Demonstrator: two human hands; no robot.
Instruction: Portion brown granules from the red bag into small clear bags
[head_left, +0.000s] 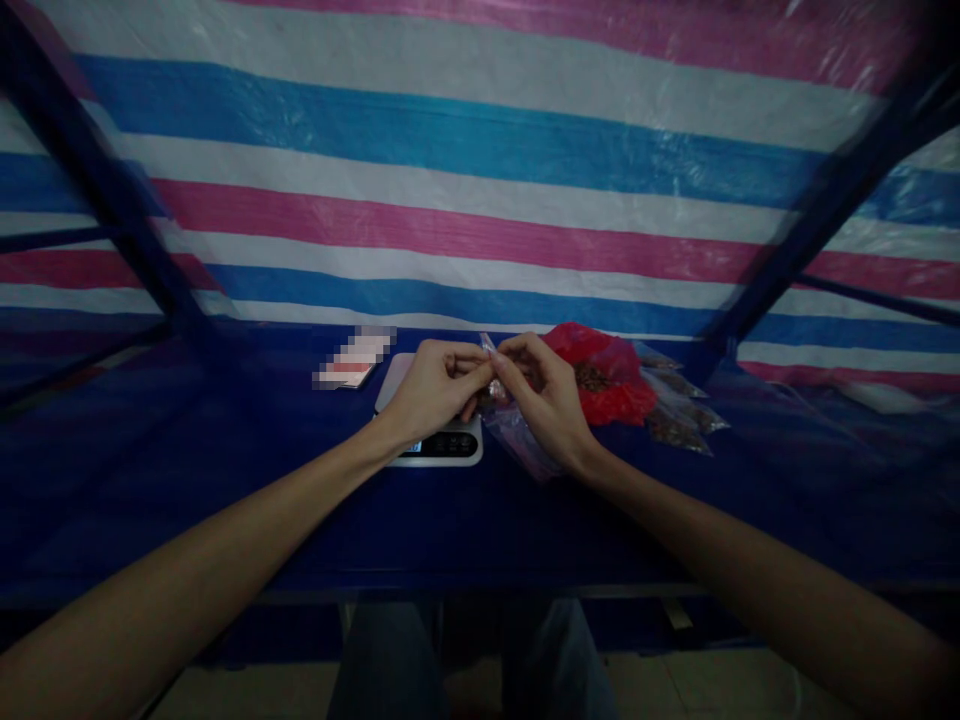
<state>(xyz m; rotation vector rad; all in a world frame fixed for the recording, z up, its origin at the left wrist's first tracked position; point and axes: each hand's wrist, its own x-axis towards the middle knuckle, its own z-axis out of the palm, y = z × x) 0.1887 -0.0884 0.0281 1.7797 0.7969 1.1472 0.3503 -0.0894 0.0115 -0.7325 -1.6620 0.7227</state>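
My left hand (442, 380) and my right hand (546, 390) meet in the middle, fingers pinched on the top edge of a small clear plastic bag (493, 392). Small brownish contents seem to show in it, partly hidden by my fingers. Below my left hand sits a white kitchen scale (469, 455) with a lit display, its plate partly covered by that hand. Under my right hand lie empty-looking clear plastic bags (521, 440). Just beyond that hand spreads a red plastic bag (622, 385), open, with small dry brown pieces (591, 377) inside.
Several filled clear bags (679, 425) lie right of the red bag. A pale card or packet (352, 365), partly blurred out, lies left of the scale. All rest on a blue tabletop (300, 500). Blue metal posts (810, 220) and a striped plastic sheet (480, 130) enclose the table.
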